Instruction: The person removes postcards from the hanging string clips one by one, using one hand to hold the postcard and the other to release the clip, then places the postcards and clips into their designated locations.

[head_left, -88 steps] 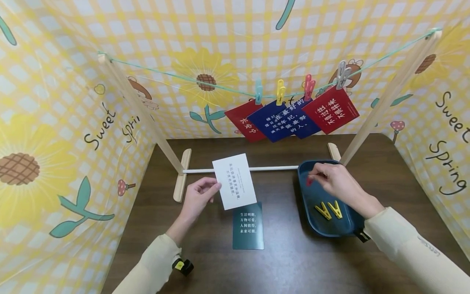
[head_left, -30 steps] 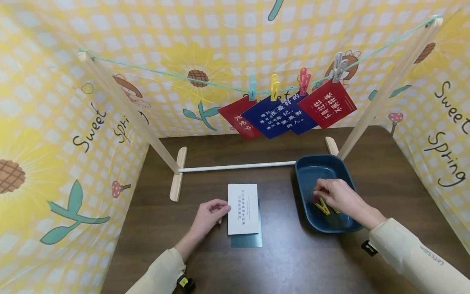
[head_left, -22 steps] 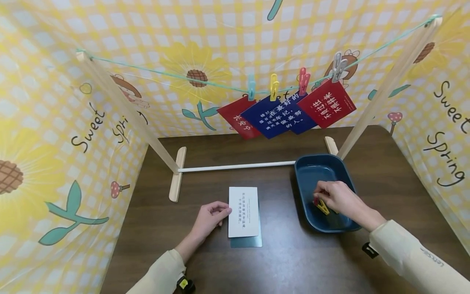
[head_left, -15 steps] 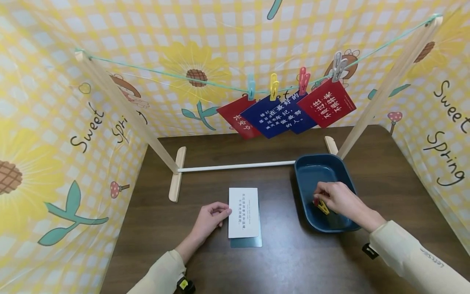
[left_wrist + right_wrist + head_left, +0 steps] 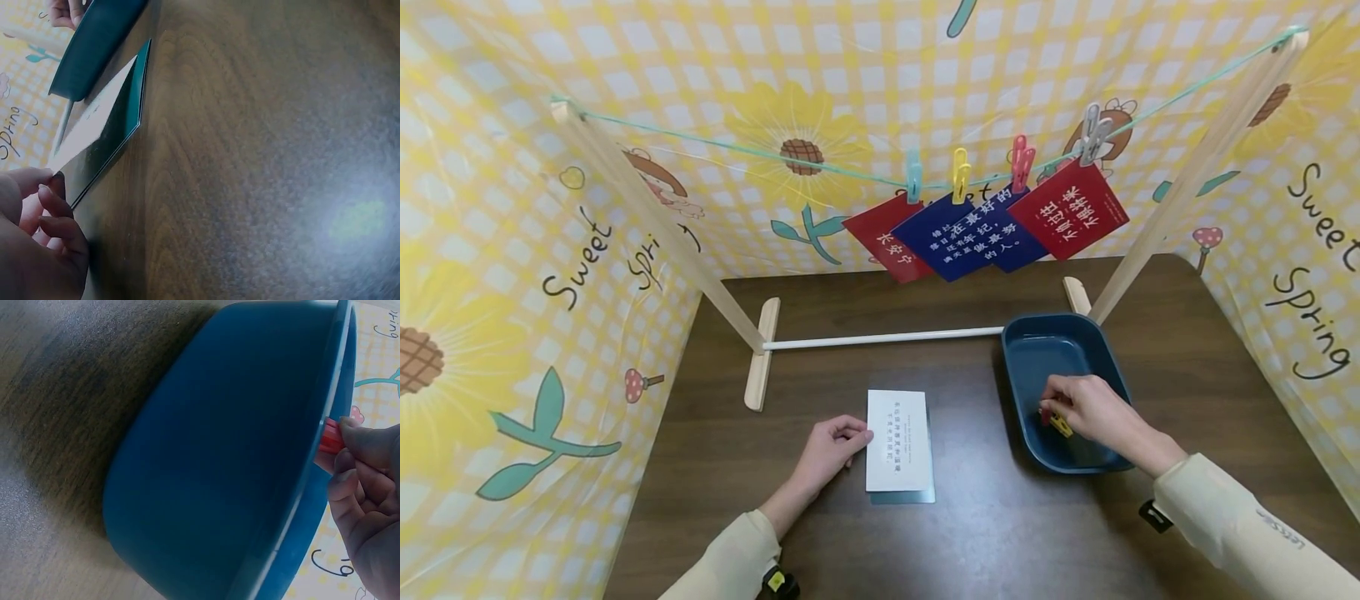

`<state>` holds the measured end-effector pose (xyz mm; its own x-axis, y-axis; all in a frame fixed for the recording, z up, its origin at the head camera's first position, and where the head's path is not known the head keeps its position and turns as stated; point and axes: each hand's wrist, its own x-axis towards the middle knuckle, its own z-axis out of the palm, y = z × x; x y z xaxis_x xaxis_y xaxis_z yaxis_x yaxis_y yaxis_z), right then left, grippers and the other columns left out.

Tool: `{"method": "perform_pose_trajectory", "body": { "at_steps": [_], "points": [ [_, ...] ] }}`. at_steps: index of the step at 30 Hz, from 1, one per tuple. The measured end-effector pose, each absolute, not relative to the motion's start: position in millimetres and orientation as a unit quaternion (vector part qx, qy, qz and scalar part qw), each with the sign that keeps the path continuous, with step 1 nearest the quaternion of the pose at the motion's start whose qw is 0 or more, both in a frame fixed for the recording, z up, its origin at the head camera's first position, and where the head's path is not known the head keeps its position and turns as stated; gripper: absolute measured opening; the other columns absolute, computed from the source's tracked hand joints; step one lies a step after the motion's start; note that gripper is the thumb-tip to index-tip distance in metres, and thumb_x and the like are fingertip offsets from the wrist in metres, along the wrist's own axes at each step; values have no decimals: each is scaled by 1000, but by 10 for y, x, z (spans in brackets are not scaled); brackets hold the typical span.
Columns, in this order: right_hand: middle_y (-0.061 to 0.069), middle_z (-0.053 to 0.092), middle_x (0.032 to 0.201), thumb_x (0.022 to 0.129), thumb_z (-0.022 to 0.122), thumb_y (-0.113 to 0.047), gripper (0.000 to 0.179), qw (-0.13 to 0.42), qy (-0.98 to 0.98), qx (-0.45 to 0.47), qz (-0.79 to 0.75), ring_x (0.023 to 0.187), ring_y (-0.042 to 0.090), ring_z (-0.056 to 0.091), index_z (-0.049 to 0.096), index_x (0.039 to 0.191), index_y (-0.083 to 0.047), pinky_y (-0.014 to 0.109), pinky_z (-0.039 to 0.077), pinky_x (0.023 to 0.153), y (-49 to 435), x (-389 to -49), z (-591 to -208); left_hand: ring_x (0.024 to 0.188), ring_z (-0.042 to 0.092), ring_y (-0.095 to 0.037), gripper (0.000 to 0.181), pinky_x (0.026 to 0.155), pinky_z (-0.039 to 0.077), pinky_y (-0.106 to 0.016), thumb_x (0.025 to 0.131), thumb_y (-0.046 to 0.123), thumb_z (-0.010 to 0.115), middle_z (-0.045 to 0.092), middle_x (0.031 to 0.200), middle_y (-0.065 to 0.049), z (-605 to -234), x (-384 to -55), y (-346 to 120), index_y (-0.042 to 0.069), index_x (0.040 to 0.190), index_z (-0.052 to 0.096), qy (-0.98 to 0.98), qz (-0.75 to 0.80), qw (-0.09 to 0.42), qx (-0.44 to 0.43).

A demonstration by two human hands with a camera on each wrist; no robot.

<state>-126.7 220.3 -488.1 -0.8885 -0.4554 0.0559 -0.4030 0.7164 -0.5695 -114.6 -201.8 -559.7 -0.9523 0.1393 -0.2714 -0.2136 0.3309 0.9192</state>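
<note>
My left hand (image 5: 827, 452) pinches the left edge of a white card (image 5: 897, 437) with thin printed writing. Beneath that card a green card (image 5: 917, 497) lies on the table, mostly covered. A gap shows between the two cards in the left wrist view, the white one tilted. Inside the dark blue tray (image 5: 1056, 354), my right hand (image 5: 1093, 410) pinches a red clothespin (image 5: 332, 436), mostly hidden by the fingers in the head view. Just below those fingertips is a yellow clothespin (image 5: 1061, 425), partly covered by the hand.
A wooden frame with a white rod (image 5: 880, 339) along its base stands behind the cards. On its green string (image 5: 737, 150), several clothespins hold red and blue cards (image 5: 1067, 212). The tray sits by the right post (image 5: 1198, 183).
Since the oldest frame, my left hand has lowered and straightened the white card over the green one. My right hand has moved nearer the yellow clothespins, keeping the red one. Recent shifts are slight.
</note>
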Motion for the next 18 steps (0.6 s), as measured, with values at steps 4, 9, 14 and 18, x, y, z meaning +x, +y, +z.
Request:
{"method": "perform_pose_trajectory", "body": {
  "at_steps": [4,9,14,18],
  "points": [
    [-1,73,82,93,76,-2,11,41,924,-234,-301,66,2,58,71,91,-12,20,56,61,2200,-1260,-4888,55,49,-11,14,50,41,-22,94,14,77,69,75,-2,-5597,-1147,-2011,1,99,75,811,564,154,-20],
    [0,73,83,93,77,-2,9,49,923,-233,-304,66,4,59,72,92,-10,20,56,61,2207,-1253,-4884,56,50,-11,14,51,43,-22,94,14,77,70,76,-1,-5609,-1144,-1997,1,99,75,821,548,156,-16],
    [-1,73,83,92,77,-1,11,39,923,-228,-307,65,3,59,72,92,-10,20,56,61,2220,-1262,-4874,56,51,-11,12,51,43,-22,93,12,78,73,78,-2,-5618,-1155,-1991,2,99,74,824,544,160,-10],
    [-1,73,82,93,76,-1,10,48,921,-225,-314,65,7,62,71,93,-9,20,56,61,2233,-1266,-4883,58,53,-11,12,53,44,-22,92,10,78,74,80,-4,-5617,-1156,-1988,1,99,73,829,535,161,2]
  ]
}}
